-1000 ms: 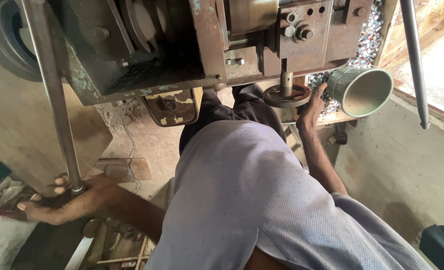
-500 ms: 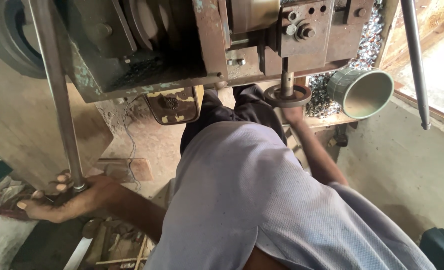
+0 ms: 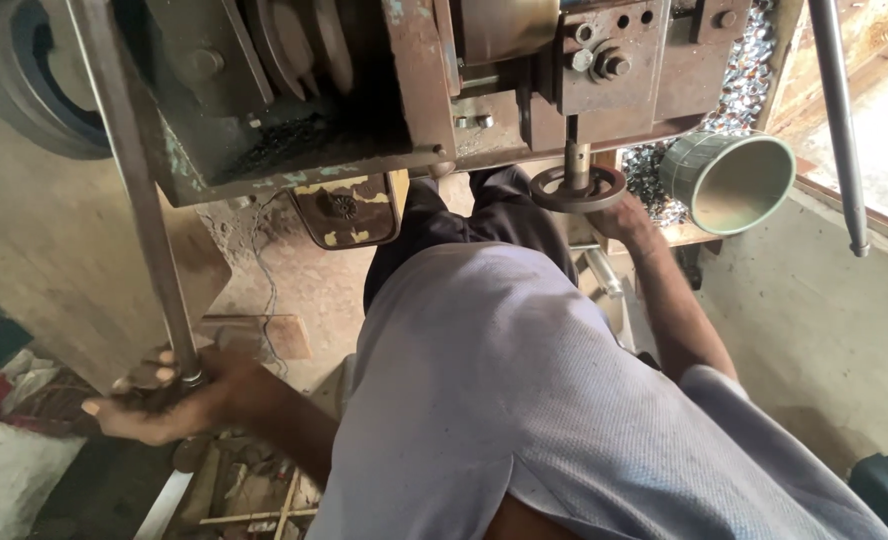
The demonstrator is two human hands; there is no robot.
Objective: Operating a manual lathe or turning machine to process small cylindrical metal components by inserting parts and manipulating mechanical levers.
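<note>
My left hand [image 3: 169,395] rests at the foot of a long metal rod [image 3: 134,190], fingers curled round its lower end. My right hand [image 3: 629,218] reaches under a rusty press machine [image 3: 414,90], just below a round metal ring [image 3: 576,188] on a vertical shaft. Whether that hand holds anything is hidden by the ring and the wrist. An open metal can [image 3: 729,180] lies on its side right of the ring, its mouth facing me. Small shiny metal pieces [image 3: 739,85] are heaped behind the can.
A large dark wheel [image 3: 24,90] sits at the machine's upper left. A second metal rod [image 3: 839,120] hangs at the right. A yellow-edged plate [image 3: 349,210] hangs under the machine. Scrap and sticks [image 3: 254,500] lie on the floor at lower left. A concrete ledge [image 3: 824,300] runs at right.
My right hand has dropped from beside the ring, fingers up, to below it. The left hand stays at the rod's foot.
</note>
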